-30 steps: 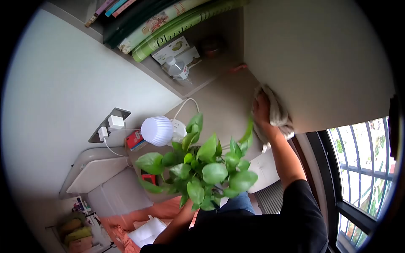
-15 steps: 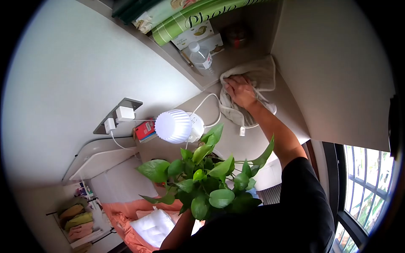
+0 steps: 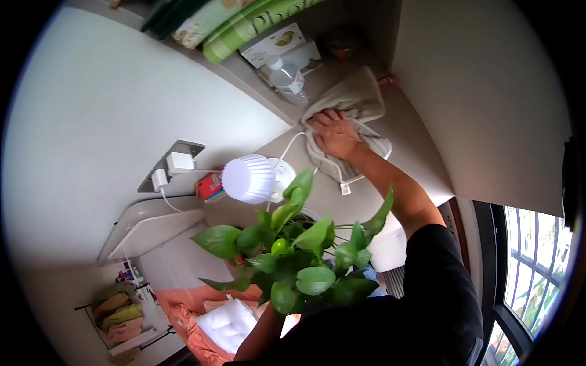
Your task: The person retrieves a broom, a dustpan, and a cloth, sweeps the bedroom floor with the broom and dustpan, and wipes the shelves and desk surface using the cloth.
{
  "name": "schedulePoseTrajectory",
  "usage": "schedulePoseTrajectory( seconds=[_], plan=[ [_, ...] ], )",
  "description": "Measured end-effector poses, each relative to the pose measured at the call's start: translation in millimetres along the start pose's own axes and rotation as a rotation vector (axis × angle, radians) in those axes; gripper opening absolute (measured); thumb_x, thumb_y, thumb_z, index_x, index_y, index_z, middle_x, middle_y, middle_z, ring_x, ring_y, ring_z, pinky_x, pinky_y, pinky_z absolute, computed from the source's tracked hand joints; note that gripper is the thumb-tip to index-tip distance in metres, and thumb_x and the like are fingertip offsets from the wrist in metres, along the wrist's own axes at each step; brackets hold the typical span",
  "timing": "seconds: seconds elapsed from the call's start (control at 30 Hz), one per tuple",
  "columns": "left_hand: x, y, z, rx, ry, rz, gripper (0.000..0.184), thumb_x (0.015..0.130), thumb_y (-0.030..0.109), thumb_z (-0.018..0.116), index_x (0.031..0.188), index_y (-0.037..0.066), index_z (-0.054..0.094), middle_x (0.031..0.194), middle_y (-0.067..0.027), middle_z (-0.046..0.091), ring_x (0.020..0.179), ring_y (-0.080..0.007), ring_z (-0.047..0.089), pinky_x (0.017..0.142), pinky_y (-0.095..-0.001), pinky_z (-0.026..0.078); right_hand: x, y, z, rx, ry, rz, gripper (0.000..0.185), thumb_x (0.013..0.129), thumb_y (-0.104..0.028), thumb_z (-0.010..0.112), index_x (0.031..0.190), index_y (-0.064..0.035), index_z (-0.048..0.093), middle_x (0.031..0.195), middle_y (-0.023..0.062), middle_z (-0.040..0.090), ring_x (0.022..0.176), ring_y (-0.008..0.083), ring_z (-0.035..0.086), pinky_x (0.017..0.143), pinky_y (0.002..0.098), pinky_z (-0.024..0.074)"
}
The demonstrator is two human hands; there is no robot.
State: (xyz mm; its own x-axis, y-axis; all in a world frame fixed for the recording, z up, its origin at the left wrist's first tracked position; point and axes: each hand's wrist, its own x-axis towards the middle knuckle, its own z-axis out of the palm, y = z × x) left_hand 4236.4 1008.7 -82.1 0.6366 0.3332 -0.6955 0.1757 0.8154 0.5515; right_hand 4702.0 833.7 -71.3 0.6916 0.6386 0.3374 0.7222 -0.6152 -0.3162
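The right hand lay flat with fingers slightly spread on a rumpled beige cloth, which rested on the counter near a clear bottle. The left forearm reached up behind the leafy plant, whose foliage hid the left hand, so its grip could not be told.
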Motion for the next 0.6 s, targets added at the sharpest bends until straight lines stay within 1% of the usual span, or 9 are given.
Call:
schedulePoseTrajectory(
  seconds=[0.1,0.17,0.2,0.3,0.33,0.43,0.53,0.57,0.6],
  plan=[
    [-5.5,12.3,-6.3,0.016,0.01,0.017,0.037,0.106,0.026,0.058,0.139,0.01,0.057,0.136,-0.008,0.062,0.12,-0.0245,0.06,0.101,-0.0409,0.052,-12.6,-18.5,14.6,0.03,-0.086,-0.148,0.046,0.09,-0.029,0.062,0.134,-0.017,0.063,0.132,0.0041,0.061,0.129,0.0264,0.052,0.112,0.0495,0.0385],
    [-9.3,19.2,-8.8,0.026,0.012,0.03,0.037,0.106,0.026,0.058,0.139,0.01,0.057,0.136,-0.0081,0.061,0.12,-0.0247,0.06,0.101,-0.041,0.052,-23.0,-33.2,16.9,0.144,-0.029,-0.277,0.047,0.091,-0.032,0.062,0.136,-0.0185,0.063,0.135,0.0032,0.061,0.133,0.0259,0.051,0.115,0.05,0.036],
    [-7.5,20.7,-9.3,0.028,0.011,0.031,0.037,0.106,0.026,0.058,0.139,0.009,0.057,0.136,-0.0082,0.061,0.12,-0.0248,0.06,0.101,-0.0411,0.052,-27.5,-31.4,13.3,0.186,-0.05,-0.297,0.048,0.093,-0.036,0.062,0.138,-0.0181,0.061,0.14,0.0036,0.059,0.136,0.0253,0.048,0.116,0.053,0.0339],
    [-1.7,21.7,-9.0,0.028,0.01,0.039,0.037,0.106,0.026,0.058,0.14,0.009,0.057,0.137,-0.0084,0.061,0.121,-0.025,0.06,0.102,-0.0412,0.052,-46.4,-13.0,-9.0,-0.025,0.002,-0.063,0.048,0.095,-0.039,0.061,0.139,-0.018,0.059,0.141,0.0043,0.056,0.137,0.0254,0.047,0.117,0.0558,0.0319],
    [0.6,20.1,-7.1,0.022,0.006,0.039,0.037,0.106,0.026,0.058,0.14,0.009,0.057,0.137,-0.0085,0.061,0.121,-0.0251,0.06,0.102,-0.0413,0.052,-57.7,-3.0,-25.8,-0.008,-0.044,0.066,0.047,0.096,-0.039,0.061,0.138,-0.0177,0.058,0.142,0.005,0.054,0.137,0.026,0.046,0.114,0.0562,0.0331],
    [4.7,11.5,-4.8,0.005,-0.001,0.023,0.038,0.106,0.026,0.058,0.14,0.009,0.057,0.138,-0.0087,0.061,0.121,-0.0253,0.06,0.102,-0.0414,0.052,-124.1,-5.5,-76.7,-0.04,-0.036,0.188,0.041,0.094,-0.034,0.065,0.131,-0.0171,0.061,0.133,0.0058,0.059,0.126,0.0261,0.051,0.102,0.0489,0.0405],
    [2.1,6.2,-6.7,-0.004,-0.006,0.013,0.038,0.106,0.025,0.058,0.14,0.009,0.057,0.138,-0.0089,0.061,0.122,-0.0256,0.06,0.103,-0.0416,0.052,-202.4,-11.9,-87.6,-0.147,-0.028,0.095,0.051,0.079,-0.025,0.073,0.127,-0.0124,0.064,0.123,0.0101,0.062,0.119,0.0317,0.06,0.094,0.0489,0.0532],
    [2.0,4.0,-6.7,-0.011,-0.007,0.007,0.038,0.106,0.025,0.058,0.14,0.009,0.057,0.138,-0.009,0.061,0.122,-0.0256,0.06,0.103,-0.0416,0.052,-207.9,-3.7,-87.0,-0.084,-0.043,0.095,0.048,0.081,-0.024,0.073,0.127,-0.0117,0.065,0.123,0.0118,0.063,0.116,0.0332,0.062,0.09,0.049,0.0551],
    [3.3,3.4,-5.3,-0.007,-0.012,0.002,0.038,0.106,0.025,0.057,0.14,0.009,0.057,0.138,-0.0091,0.061,0.122,-0.0257,0.06,0.103,-0.0417,0.052,-195.5,8.3,-90.8,-0.1,0.024,0.158,0.047,0.082,-0.023,0.073,0.127,-0.0114,0.065,0.124,0.013,0.063,0.115,0.0343,0.062,0.09,0.0488,0.0553]
  ],
)
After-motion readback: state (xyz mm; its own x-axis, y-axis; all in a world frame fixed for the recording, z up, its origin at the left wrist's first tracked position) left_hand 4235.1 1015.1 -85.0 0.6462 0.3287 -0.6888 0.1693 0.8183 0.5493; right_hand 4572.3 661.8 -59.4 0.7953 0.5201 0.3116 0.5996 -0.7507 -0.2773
